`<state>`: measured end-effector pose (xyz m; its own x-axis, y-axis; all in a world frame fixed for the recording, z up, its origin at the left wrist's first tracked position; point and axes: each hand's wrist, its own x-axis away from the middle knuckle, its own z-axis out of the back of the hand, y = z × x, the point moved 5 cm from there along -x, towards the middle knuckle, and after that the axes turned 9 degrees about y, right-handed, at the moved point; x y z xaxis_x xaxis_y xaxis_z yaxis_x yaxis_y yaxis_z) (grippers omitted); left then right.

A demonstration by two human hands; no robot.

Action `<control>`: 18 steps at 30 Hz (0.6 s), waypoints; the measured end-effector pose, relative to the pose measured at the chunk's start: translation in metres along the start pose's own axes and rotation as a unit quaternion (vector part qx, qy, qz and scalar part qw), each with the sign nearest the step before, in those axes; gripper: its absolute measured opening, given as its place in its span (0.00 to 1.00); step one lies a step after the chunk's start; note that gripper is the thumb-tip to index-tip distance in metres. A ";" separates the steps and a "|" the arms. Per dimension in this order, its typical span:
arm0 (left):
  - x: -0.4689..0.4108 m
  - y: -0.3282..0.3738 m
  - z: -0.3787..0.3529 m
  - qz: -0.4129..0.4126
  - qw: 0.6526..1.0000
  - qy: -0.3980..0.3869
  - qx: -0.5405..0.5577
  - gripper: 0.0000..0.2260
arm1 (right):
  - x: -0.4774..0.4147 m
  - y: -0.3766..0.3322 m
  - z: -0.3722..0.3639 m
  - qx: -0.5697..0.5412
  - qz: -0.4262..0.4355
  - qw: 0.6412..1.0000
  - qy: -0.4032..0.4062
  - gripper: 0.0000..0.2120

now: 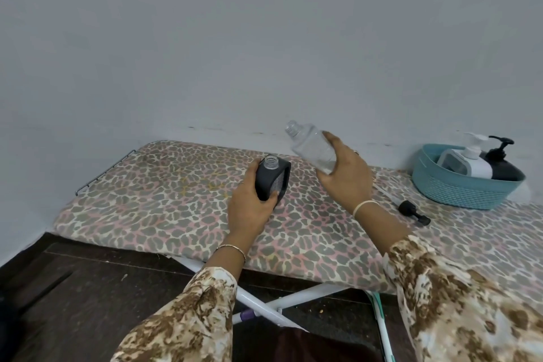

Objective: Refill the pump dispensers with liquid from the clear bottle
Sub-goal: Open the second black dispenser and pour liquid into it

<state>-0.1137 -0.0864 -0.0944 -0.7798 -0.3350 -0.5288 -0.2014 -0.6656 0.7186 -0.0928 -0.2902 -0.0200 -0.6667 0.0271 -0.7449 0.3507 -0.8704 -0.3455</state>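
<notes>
My left hand (249, 206) grips a dark grey dispenser bottle (271, 178) standing on the leopard-print ironing board (164, 203); its clear threaded neck is open, with no pump on it. My right hand (345, 173) holds the clear bottle (311, 147) in the air, just right of and above the dispenser. The clear bottle is uncapped and tilted, its mouth pointing up and left. A black pump head (412, 211) with its tube lies on the board to the right of my right wrist.
A teal basket (461, 188) at the right end of the board holds a white pump dispenser (473, 163) and a black pump dispenser (504, 164). A plain wall stands close behind the board. The board's white legs and dark floor lie below.
</notes>
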 end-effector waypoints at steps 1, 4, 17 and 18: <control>0.000 0.000 0.000 -0.002 1.000 -0.003 -0.001 0.35 | 0.003 0.000 -0.002 0.015 0.007 1.000 -0.014 0.34; -0.001 0.000 -0.001 -0.007 1.000 -0.006 -0.003 0.35 | 0.009 0.003 -0.005 0.051 0.012 0.997 -0.047 0.35; 0.001 0.000 -0.001 -0.009 1.000 -0.004 0.000 0.34 | 0.004 -0.003 0.005 0.177 0.096 0.973 -0.113 0.36; 0.001 0.000 -0.001 -0.010 1.000 -0.007 0.001 0.34 | 0.004 -0.003 0.005 0.178 0.097 0.972 -0.117 0.36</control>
<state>-0.1142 -0.0870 -0.0954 -0.7833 -0.3125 -0.5374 -0.2190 -0.6703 0.7091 -0.1000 -0.2897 -0.0192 -0.7566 -0.2301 -0.6121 0.2618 -0.9643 0.0388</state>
